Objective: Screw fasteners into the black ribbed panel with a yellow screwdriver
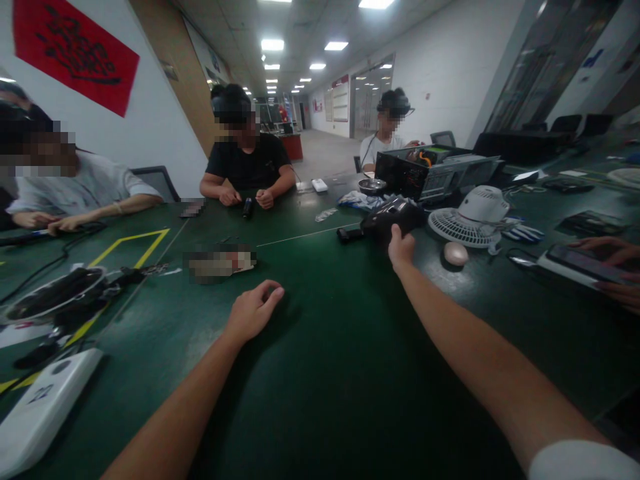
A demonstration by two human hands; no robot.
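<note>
My right hand (401, 247) reaches forward and grips the near edge of a black object (393, 219), thumb on top, its exact kind unclear. My left hand (255, 308) rests on the green table (320, 320), fingers curled loosely and thumb apart, with nothing in it. Beyond the left hand lies a partly blurred-out flat item (243, 261). A small black piece (350, 235) lies just left of the black object, and a white fan (470, 217) lies to its right.
An open computer case (435, 175), a metal bowl (372, 186) and a pink mouse (455, 254) are at the right. A white box (47, 407) and a cable-filled tray (55, 293) lie left. People sit across the table; another person's hands (617, 267) hold a device at the right edge.
</note>
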